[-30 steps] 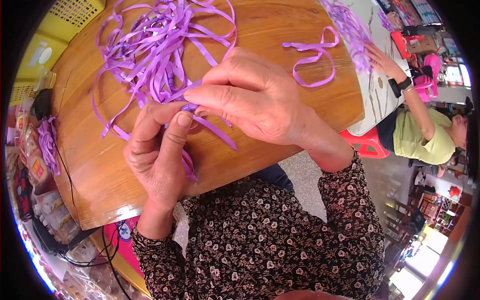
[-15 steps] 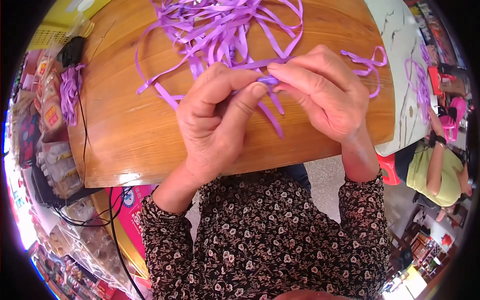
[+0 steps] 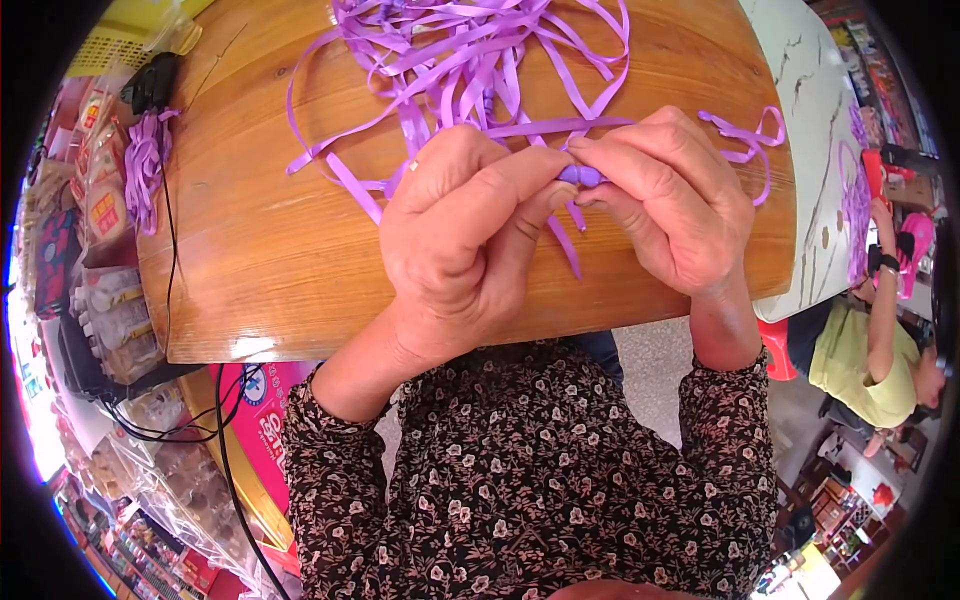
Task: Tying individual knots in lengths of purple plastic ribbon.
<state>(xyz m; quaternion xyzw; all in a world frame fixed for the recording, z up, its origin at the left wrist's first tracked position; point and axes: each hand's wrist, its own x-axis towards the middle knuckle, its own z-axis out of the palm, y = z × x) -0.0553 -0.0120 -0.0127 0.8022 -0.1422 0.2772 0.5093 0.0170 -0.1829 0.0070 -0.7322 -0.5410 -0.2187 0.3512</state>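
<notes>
A small, shiny purple connector piece bridges my two hands, in line with purple ribbon. My left hand pinches its left end between thumb and index finger, the other fingers curled in. My right hand pinches the right end the same way; the fingertips cover both ends. Flat ribbon tails hang just below the pinch, over the wooden table. Beyond my hands lies a tangled heap of purple ribbons, with small purple pieces on some of them.
The wooden table adjoins a white marbled tabletop holding more ribbon. A separate ribbon loop lies at the right. Packaged goods, a hanging purple bundle and black cables are at the left. A person in yellow-green sits far right.
Both hands have shifted slightly right in the picture, still pinching the purple piece, which now shows more between the fingertips. My left hand has rolled over a little.
</notes>
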